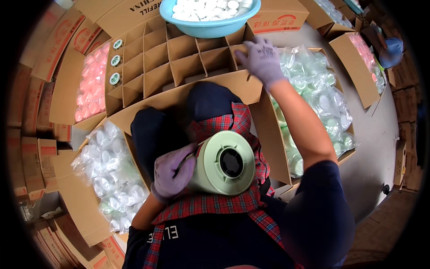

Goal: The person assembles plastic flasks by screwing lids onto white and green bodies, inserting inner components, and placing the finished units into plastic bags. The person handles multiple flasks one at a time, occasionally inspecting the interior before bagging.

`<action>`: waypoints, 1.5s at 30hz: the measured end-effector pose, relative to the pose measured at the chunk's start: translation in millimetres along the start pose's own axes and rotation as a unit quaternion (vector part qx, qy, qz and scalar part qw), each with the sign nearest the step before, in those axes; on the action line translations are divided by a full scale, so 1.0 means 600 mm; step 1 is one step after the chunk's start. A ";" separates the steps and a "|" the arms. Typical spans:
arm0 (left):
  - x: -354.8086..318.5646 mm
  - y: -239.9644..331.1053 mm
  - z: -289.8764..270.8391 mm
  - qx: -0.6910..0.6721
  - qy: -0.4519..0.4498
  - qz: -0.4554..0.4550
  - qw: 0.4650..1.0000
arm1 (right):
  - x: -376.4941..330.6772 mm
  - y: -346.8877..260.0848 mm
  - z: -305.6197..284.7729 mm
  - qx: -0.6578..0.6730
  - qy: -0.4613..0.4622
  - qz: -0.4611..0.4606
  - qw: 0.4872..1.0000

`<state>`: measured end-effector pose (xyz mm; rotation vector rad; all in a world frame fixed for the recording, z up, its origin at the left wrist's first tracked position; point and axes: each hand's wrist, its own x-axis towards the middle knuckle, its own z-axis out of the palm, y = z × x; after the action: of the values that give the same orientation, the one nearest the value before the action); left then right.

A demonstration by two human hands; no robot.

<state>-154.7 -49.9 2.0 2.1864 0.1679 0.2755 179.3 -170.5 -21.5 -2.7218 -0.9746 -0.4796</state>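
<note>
My gloved left hand [172, 172] is closed around the side of a pale green flask [207, 158], which lies tilted over my lap. The flask's round end faces up, with a dark hole at its centre. My gloved right hand [263, 60] reaches forward to the right end of a divided carton [190, 67]. Its thumb and fingers are apart, and I see nothing held in them. Three small round green-and-white tops [115, 60] show in the carton's left column; the other visible compartments hold nothing I can make out.
A blue basin [210, 29] of white caps rests on the carton's far side. Open boxes of plastic-wrapped pale green parts [309, 94], clear-wrapped parts [109, 166] and pink parts [93, 85] flank me. Stacked cartons [33, 157] line the left; another person [390, 51] is at far right.
</note>
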 end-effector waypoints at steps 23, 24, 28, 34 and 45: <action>0.215 -0.104 0.068 -0.323 -0.524 -0.099 0.782 | -0.253 -0.074 -0.245 0.339 -0.032 -0.446 0.828; 0.213 -0.115 0.081 -0.334 -0.528 -0.036 0.780 | -0.257 -0.094 -0.248 0.249 0.033 -0.506 0.825; 0.213 -0.118 0.105 -0.351 -0.538 0.061 0.764 | -0.229 -0.093 -0.260 0.140 0.047 -0.675 0.723; 0.199 -0.089 0.096 -0.317 -0.524 -0.099 0.785 | -0.227 -0.116 -0.274 0.147 -0.023 -0.703 0.695; 0.120 -0.078 0.087 -0.025 -0.202 -0.009 0.979 | -0.310 -0.069 -0.193 0.322 -0.196 -0.361 0.853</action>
<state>-72.7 -47.2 -55.7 2.1414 -0.0460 -0.1754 -9.6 -281.4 20.2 -1.8016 -1.8616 0.3004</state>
